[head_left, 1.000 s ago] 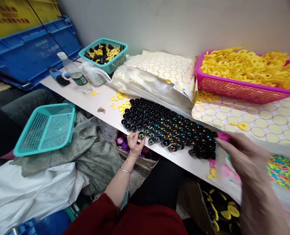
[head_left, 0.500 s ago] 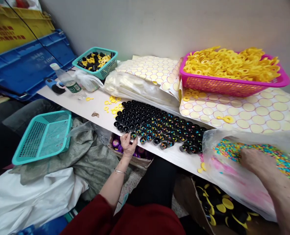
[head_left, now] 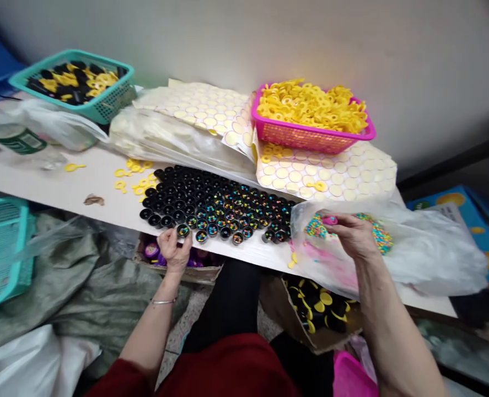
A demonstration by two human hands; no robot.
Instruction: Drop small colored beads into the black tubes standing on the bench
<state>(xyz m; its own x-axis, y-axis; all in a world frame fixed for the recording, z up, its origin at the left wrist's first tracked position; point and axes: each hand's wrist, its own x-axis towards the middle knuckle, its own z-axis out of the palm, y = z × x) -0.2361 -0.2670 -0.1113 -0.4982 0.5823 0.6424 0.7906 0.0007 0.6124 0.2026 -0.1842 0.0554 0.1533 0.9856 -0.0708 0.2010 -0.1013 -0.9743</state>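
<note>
A green-labelled bottle (head_left: pixel 24 140) sits beside a plastic bag (head_left: pixel 64 124).

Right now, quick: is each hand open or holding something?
Left hand: closed, fingers around a black cup.
Right hand: closed, holding a small pink piece.

bare left hand (head_left: pixel 173 251): left of centre, fingers curled, thumb upward | bare right hand (head_left: pixel 356 236): right side, pinching | bare right forearm (head_left: pixel 395 331): slanting far-left
</note>
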